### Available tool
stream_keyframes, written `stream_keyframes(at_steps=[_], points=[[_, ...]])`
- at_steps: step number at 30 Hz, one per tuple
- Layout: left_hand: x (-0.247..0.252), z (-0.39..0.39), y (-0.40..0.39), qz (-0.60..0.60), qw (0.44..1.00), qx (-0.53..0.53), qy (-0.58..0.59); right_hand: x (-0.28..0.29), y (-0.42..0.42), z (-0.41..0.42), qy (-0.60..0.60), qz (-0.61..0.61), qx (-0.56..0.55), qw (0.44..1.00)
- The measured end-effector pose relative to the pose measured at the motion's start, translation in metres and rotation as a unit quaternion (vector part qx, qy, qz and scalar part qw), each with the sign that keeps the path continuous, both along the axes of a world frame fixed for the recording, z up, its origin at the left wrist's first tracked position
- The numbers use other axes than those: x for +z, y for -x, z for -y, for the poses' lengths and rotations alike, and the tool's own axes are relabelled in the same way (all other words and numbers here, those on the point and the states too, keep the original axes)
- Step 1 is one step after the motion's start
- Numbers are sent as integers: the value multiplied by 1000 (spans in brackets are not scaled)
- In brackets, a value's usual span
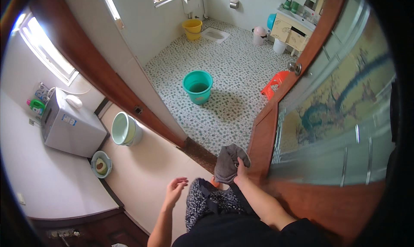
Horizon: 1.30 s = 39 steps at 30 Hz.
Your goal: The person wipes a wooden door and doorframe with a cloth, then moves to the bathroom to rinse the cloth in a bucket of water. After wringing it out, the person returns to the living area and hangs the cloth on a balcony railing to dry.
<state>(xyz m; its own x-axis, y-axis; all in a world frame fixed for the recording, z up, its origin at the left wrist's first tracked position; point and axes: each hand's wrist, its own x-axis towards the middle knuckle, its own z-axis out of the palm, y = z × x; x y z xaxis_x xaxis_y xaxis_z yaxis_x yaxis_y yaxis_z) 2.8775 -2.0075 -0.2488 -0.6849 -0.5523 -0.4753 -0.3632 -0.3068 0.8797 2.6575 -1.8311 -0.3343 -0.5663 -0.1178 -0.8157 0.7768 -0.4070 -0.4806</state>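
My right hand grips a bunched grey cloth, held in front of my body above the doorway threshold. Folds of the cloth hide part of that hand's fingers. To the left, my left hand hangs in the air with nothing in it, its fingers loosely curled and apart. Beyond the threshold, a teal plastic bucket stands upright on the pebble-patterned floor tiles. Something dark, perhaps water, shows in its bottom.
The wooden door with painted glass stands on my right, a red plastic stool behind it. Left are stacked pale green buckets, a washing machine and a basin. A yellow bucket stands beside the squat toilet.
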Motion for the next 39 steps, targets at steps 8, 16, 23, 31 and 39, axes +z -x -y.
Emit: stream_keyframes(at_steps=[8,16,23,31,39], points=[[-12,118,139,41,997,38,-54,-61,150,74,-22,56,36,998],[-40,218,299,-67,996,-65,7,15,297,209,-110,-100,55,987],[-54,288,401,4,1000,-17,-3,-33,429,356,-182,-273,143,934],[-64,319,483,42,993,107,-7,-97,542,511,-339,-367,558,662],[-96,368,529,61,981,179,-34,-140,599,580,-365,-457,479,654]])
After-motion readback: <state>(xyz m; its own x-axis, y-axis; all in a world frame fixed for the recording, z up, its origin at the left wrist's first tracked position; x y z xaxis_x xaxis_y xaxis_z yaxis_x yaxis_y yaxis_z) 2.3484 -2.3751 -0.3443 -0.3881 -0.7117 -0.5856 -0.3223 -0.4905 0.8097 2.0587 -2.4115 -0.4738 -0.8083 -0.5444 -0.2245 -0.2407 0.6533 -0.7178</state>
